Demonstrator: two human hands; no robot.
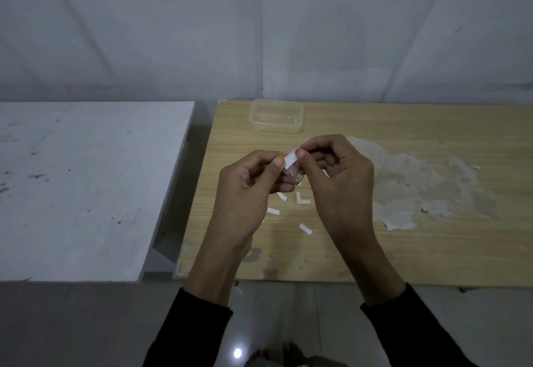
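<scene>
Above the wooden table [418, 251], both hands meet around one small item. My left hand [248, 193] and my right hand [337, 176] each pinch a small white paper strip [290, 160] between thumb and fingertips. A small clear piece [294, 173] hangs just below the strip, partly hidden by my fingers. Several short white strips [302, 198] lie on the wood under my hands.
A clear plastic container [276, 116] stands at the table's back edge, with nothing visible inside. A patch of peeled, whitish surface [415, 188] spreads to the right. A white table [86, 188] stands to the left across a narrow gap. Grey wall behind, tiled floor below.
</scene>
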